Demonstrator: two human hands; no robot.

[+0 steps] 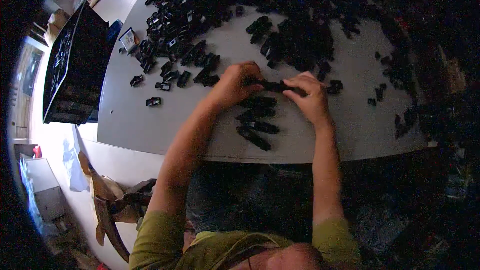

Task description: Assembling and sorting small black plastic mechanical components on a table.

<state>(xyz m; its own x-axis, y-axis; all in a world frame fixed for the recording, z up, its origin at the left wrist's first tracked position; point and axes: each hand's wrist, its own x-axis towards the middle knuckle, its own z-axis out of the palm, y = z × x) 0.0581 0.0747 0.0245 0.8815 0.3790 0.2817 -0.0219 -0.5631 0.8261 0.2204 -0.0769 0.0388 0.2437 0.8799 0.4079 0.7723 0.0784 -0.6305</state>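
Note:
Between my two hands is a long black plastic part (273, 87), held level just above the table. My left hand (240, 84) is closed round its left end, and my right hand (309, 92) pinches its right end between thumb and fingers. Its finer shape is too dark to make out. Just below my hands, several long black parts (257, 115) lie side by side on the grey table (210, 142). To the right of my right hand lies a small black piece (335, 87).
Loose black pieces form a big heap (185, 15) at the far left, and a second dark heap (300, 40) spreads beyond my hands. Near the left edge is a small white packet (129, 40). A black crate (75, 70) stands left of the table. Small pieces (380, 92) are scattered at right.

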